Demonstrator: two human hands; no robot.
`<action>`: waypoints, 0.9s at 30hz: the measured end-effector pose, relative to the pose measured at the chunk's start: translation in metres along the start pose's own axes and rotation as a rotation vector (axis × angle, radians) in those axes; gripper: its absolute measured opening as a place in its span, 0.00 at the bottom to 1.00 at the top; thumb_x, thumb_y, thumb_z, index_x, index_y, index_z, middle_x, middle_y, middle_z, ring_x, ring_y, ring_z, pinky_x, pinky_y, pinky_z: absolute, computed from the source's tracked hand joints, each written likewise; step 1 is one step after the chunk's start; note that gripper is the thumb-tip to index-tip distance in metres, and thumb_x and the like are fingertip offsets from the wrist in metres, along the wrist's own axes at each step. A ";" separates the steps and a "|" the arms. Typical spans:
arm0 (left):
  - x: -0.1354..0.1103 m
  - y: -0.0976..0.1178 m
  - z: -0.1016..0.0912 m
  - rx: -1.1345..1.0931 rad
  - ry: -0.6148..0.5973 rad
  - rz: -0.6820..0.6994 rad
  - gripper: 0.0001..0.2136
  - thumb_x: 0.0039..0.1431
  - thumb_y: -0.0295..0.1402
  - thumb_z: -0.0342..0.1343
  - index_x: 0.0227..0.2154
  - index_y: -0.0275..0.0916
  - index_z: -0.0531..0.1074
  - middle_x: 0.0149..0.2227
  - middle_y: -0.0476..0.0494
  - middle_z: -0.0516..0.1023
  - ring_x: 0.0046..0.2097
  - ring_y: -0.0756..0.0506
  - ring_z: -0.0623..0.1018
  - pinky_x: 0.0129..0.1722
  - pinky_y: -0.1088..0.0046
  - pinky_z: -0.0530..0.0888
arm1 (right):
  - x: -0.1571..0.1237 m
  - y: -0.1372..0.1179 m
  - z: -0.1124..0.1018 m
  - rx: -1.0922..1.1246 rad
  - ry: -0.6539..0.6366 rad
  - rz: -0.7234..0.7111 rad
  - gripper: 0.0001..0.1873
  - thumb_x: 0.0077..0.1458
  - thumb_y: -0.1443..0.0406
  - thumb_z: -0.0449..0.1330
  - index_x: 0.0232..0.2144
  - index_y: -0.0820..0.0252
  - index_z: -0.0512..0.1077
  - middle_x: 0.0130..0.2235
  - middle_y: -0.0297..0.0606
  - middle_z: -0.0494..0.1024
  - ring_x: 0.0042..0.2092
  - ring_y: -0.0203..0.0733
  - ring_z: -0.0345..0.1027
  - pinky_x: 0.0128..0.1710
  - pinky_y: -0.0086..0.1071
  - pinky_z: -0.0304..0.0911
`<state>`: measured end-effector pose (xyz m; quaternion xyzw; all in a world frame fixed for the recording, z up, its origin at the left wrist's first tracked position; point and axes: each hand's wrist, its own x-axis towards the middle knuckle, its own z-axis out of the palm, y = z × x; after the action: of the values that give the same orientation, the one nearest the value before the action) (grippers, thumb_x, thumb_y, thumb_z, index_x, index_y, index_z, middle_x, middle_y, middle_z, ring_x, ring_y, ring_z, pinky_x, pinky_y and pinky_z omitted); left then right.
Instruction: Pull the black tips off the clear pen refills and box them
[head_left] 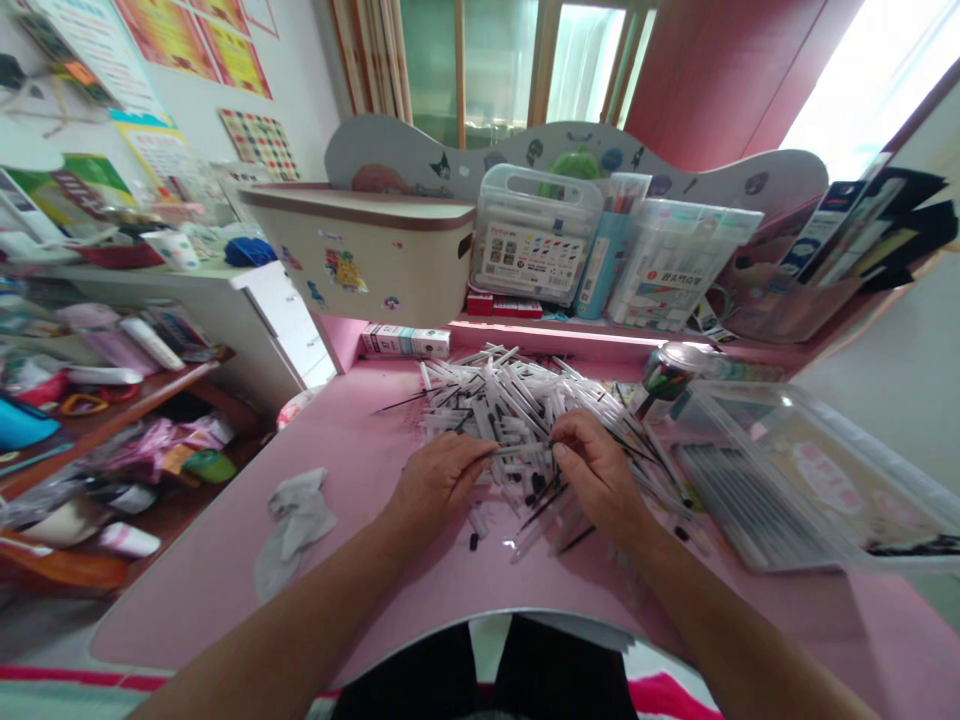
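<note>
Over a heap of loose pen parts on the pink desk, my two hands pinch opposite ends of a clear pen barrel. My left hand grips its left end between thumb and fingers. At the other end, near a dark tip, the fingers of my right hand are closed. White tubes, clear barrels, thin dark refills and small black caps make up the heap. One black cap lies apart, toward the desk's front edge.
To the right, an open clear plastic box holds a row of finished-looking pens. A crumpled white cloth lies left. Behind the heap, a shelf carries a cream bin, a marker case and a pen holder.
</note>
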<state>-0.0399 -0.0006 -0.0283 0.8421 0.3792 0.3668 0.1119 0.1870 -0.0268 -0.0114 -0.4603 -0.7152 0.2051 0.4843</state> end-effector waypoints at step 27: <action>0.003 0.017 -0.008 -0.206 -0.031 -0.373 0.11 0.67 0.36 0.47 0.44 0.41 0.73 0.36 0.46 0.79 0.38 0.43 0.77 0.37 0.69 0.71 | 0.002 0.003 0.000 -0.133 0.057 -0.016 0.12 0.51 0.75 0.51 0.35 0.58 0.68 0.34 0.35 0.67 0.35 0.39 0.62 0.37 0.32 0.58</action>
<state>-0.0344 -0.0106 -0.0132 0.7470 0.4873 0.3634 0.2691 0.1880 -0.0238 -0.0130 -0.4914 -0.7167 0.1400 0.4745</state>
